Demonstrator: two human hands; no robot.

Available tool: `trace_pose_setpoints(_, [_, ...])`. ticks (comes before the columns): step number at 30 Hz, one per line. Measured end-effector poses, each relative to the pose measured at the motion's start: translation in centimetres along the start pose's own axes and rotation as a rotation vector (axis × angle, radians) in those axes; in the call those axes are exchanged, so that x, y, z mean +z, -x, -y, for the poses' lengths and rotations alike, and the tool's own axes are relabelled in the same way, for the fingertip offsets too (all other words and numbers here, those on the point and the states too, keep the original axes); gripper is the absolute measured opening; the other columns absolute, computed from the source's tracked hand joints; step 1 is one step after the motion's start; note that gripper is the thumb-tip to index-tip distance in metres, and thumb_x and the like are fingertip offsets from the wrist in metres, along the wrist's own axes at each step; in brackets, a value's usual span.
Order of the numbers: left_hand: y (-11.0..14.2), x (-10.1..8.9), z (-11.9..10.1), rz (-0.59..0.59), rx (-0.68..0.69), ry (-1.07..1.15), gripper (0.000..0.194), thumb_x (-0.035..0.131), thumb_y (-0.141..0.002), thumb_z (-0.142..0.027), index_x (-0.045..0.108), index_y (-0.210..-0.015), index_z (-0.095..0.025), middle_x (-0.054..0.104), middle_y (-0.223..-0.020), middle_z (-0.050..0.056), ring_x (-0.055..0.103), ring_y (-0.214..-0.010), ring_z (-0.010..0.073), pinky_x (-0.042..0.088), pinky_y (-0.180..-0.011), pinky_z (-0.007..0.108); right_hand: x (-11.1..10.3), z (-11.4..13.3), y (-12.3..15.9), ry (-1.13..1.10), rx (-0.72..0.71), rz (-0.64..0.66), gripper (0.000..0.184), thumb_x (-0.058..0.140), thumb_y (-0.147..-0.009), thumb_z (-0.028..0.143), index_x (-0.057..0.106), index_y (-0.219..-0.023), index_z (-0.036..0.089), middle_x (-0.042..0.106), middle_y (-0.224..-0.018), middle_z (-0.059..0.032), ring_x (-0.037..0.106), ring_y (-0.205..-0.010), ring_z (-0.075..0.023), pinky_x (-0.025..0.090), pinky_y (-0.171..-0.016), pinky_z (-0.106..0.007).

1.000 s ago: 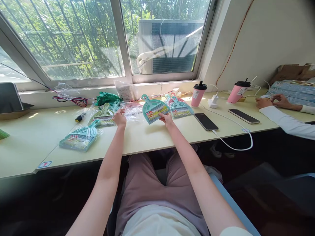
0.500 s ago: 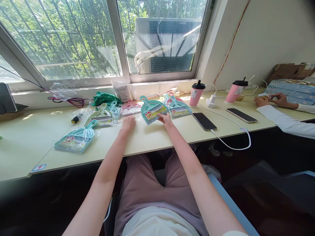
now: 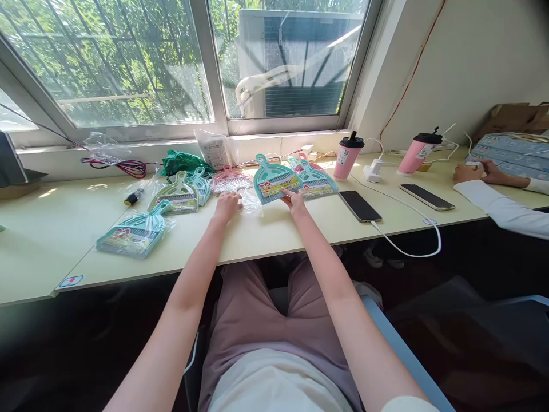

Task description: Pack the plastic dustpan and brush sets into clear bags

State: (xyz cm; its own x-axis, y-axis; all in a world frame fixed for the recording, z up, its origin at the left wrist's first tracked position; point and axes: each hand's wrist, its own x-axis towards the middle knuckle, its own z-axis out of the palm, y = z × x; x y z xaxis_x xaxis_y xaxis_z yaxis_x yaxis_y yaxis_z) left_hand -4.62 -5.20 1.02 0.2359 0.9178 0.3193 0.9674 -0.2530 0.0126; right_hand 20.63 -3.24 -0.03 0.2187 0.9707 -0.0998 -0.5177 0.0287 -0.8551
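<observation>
My right hand (image 3: 294, 200) grips the lower edge of a teal dustpan-and-brush set (image 3: 274, 177) with a yellow label, thumb on the front. The set is tilted, its handle pointing away from me. My left hand (image 3: 228, 206) rests on the table to its left, fingers closed on the edge of a clear plastic bag (image 3: 251, 201). Behind the left hand lies a pink dustpan set (image 3: 231, 179). Another teal set (image 3: 319, 184) lies right of the held one. At left are a green dustpan set (image 3: 175, 197) and a bagged teal set (image 3: 132, 233).
A phone (image 3: 359, 206) with a white cable lies at right, near a pink cup (image 3: 347, 157) and a charger (image 3: 373, 170). Beyond are another phone (image 3: 426, 196), another pink cup (image 3: 418, 154) and a co-worker's hands (image 3: 480, 170). A screwdriver (image 3: 134, 197) and green plastic bag (image 3: 186, 164) lie left.
My left hand has shifted slightly, its fingers now showing over the plastic bag. The teal set in my right hand has moved a little right and away. The view has tipped slightly downward.
</observation>
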Motion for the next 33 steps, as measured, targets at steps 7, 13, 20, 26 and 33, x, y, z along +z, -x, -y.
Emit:
trace_pose_setpoints(7, [0.0, -0.3, 1.0, 0.004, -0.182, 0.037, 0.042, 0.062, -0.099, -0.024, 0.065, -0.14, -0.019, 0.071, -0.133, 0.017, 0.063, -0.128, 0.0349, 0.049, -0.106, 0.044, 0.3, 0.1, 0.5, 0.017, 0.035, 0.114, 0.02, 0.079, -0.081, 0.005, 0.068, -0.089, 0.019, 0.079, -0.084, 0.0002, 0.079, -0.085, -0.0165, 0.068, -0.093, -0.033])
trace_pose_setpoints(13, [-0.1, 0.2, 2.2, -0.051, -0.18, 0.038, 0.046, 0.055, -0.09, -0.005, 0.069, -0.132, -0.019, 0.053, -0.159, 0.016, 0.048, -0.147, 0.0351, 0.046, -0.115, 0.049, 0.2, 0.3, 0.7, 0.041, 0.036, 0.176, 0.02, 0.082, -0.08, 0.006, 0.069, -0.089, 0.019, 0.08, -0.085, -0.0008, 0.079, -0.091, -0.0193, 0.067, -0.099, -0.038])
trace_pose_setpoints(20, [-0.3, 0.0, 2.5, -0.122, -0.346, 0.142, 0.025, 0.058, -0.093, -0.015, 0.073, -0.112, -0.022, 0.069, -0.131, 0.015, 0.06, -0.129, 0.0343, 0.051, -0.105, 0.044, 0.1, 0.2, 0.7, 0.07, 0.062, 0.277, 0.017, 0.082, -0.081, 0.005, 0.071, -0.089, 0.017, 0.081, -0.091, -0.0048, 0.079, -0.097, -0.0215, 0.065, -0.103, -0.04])
trace_pose_setpoints(26, [-0.7, -0.4, 2.8, -0.23, -0.574, 0.411, 0.012, 0.072, -0.091, -0.026, 0.072, -0.103, -0.022, 0.077, -0.121, 0.009, 0.069, -0.117, 0.0301, 0.051, -0.103, 0.041, -0.2, 0.1, 0.6, 0.157, 0.132, 0.429, 0.02, 0.086, -0.077, 0.005, 0.075, -0.092, 0.013, 0.082, -0.09, -0.0077, 0.08, -0.087, -0.0215, 0.067, -0.097, -0.039])
trace_pose_setpoints(33, [-0.8, -0.7, 3.5, -0.321, -0.726, 0.591, 0.013, 0.078, -0.085, -0.027, 0.073, -0.096, -0.021, 0.08, -0.117, 0.008, 0.073, -0.11, 0.0258, 0.052, -0.102, 0.038, -0.1, -0.1, 0.8, 0.292, 0.152, 0.441, 0.025, 0.088, -0.073, 0.003, 0.077, -0.093, 0.011, 0.083, -0.09, -0.0102, 0.081, -0.082, -0.024, 0.068, -0.092, -0.044])
